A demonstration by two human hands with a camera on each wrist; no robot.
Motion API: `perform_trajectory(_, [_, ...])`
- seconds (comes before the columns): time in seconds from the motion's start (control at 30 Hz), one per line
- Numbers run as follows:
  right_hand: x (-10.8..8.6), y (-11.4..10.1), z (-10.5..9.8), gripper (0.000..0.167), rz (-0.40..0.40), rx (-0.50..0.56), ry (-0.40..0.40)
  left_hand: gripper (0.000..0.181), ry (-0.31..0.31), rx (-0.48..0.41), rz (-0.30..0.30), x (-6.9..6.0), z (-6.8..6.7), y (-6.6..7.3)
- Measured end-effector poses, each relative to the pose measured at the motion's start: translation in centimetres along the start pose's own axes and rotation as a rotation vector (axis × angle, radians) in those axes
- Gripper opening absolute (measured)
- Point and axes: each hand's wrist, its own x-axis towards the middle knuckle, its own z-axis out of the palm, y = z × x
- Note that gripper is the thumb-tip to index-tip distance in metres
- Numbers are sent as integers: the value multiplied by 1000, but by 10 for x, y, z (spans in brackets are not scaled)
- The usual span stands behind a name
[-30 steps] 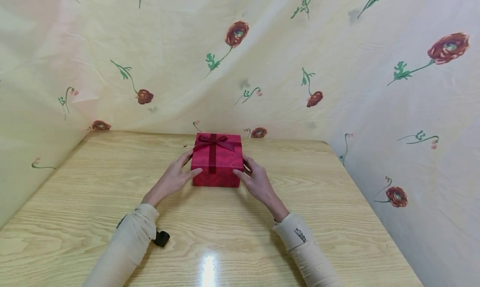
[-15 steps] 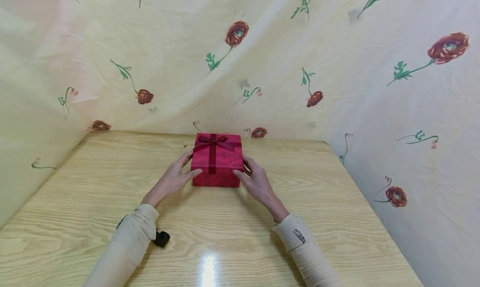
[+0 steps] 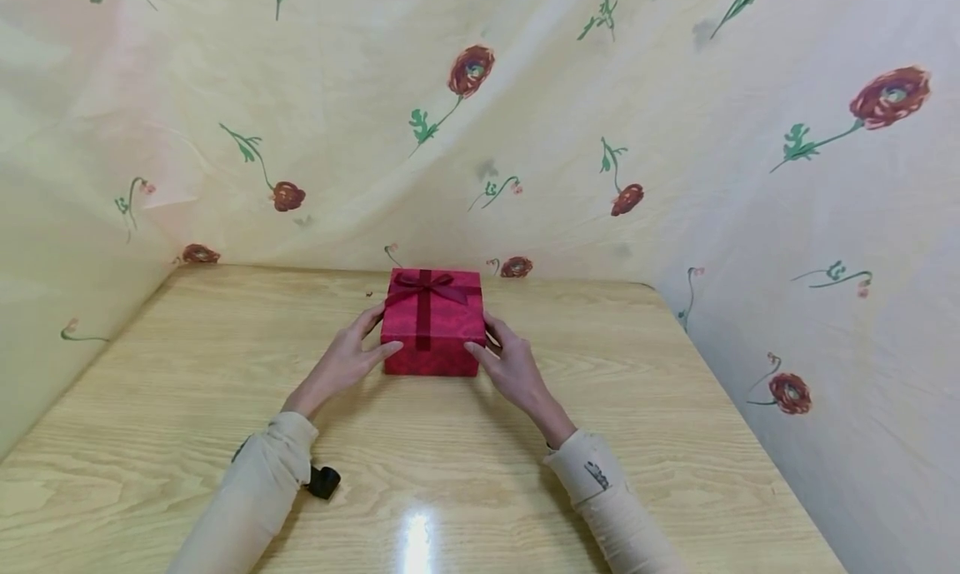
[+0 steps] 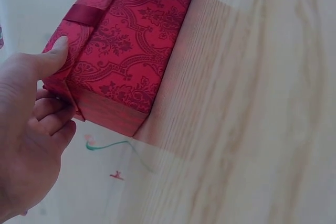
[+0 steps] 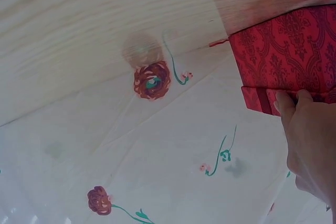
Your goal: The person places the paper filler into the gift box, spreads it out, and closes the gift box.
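A red patterned gift box (image 3: 431, 362) stands on the wooden table near the back wall. Its lid (image 3: 450, 317) sits on top, with a dark red ribbon and bow (image 3: 426, 286). My left hand (image 3: 347, 359) grips the lid's left side, thumb at the front corner. In the left wrist view, the curled fingers (image 4: 51, 116) lie at the lid's lower rim. My right hand (image 3: 516, 370) holds the lid's right side, thumb on the front corner; in the right wrist view its fingertips (image 5: 285, 101) touch the rim. No gap shows between lid and box.
A small black object (image 3: 324, 482) lies beside the left sleeve on the table (image 3: 427, 441). Floral cloth (image 3: 337, 99) hangs behind and along both sides. A short red strip (image 5: 218, 43) shows by the box's lower edge in the right wrist view.
Both hands stay on the box, which has not visibly moved on the table. The whole head view has shifted slightly.
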Motion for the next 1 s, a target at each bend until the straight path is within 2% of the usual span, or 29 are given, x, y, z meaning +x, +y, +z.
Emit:
perform_trajectory(0.37, [-1, -1, 3, 59, -14, 4, 17, 77, 3, -31, -2, -2, 1, -2])
perform_trajectory(0.6, [-7, -36, -2, 55, -21, -2, -4, 78, 5, -16, -12, -2, 0, -4])
perform_trajectory(0.7, [-8, -42, -3, 54, -26, -1, -7, 77, 4, -17, -11, -2, 0, -5])
perform_trajectory(0.9, [-8, -41, -3, 54, -31, -1, -1, 80, 1, -26, -18, -2, 0, -4])
perform_trajectory(1.0, [-6, -28, -1, 54, -25, -6, 4, 79, 2, -26, -18, -2, 0, -5])
